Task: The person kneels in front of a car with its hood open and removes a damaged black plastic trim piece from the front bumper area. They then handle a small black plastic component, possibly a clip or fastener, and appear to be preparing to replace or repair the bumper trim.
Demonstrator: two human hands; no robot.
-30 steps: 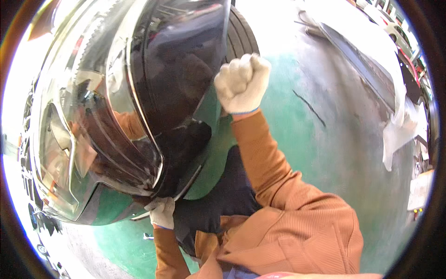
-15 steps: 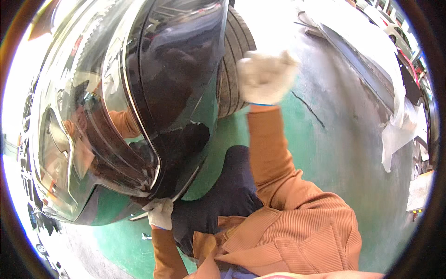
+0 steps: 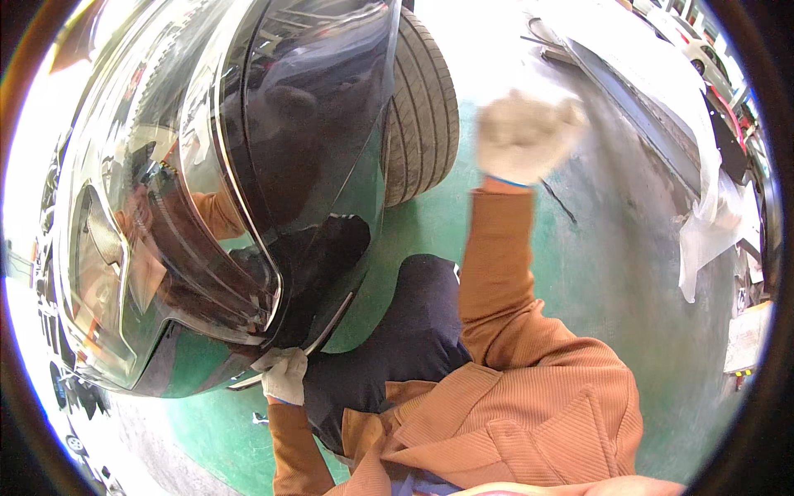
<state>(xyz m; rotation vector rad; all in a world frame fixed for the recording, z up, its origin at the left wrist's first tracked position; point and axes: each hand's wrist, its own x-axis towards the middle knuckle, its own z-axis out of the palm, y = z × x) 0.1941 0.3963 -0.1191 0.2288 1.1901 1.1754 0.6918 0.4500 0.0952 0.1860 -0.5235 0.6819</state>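
Bumper [image 3: 240, 248], glossy black: left hand [image 3: 285, 376], gloved, grips its lower edge. Right hand [image 3: 523, 136], gloved, blurred, balled into a fist, raised beside the tyre [image 3: 422, 107].

Floor [image 3: 628, 273]: green paint near the middle, worn grey and dusty to the right, with a dark crack in it.
Light: very bright at the top, so the floor there looks almost white.
Plastic sheet [image 3: 711, 223]: clear and crumpled, hanging down at the right.
Ramp [image 3: 637, 107]: a long grey metal strip lying across the top right.
Box [image 3: 746, 335]: a pale carton at the far right edge.
White car [image 3: 691, 45]: small, far off in the top right corner.
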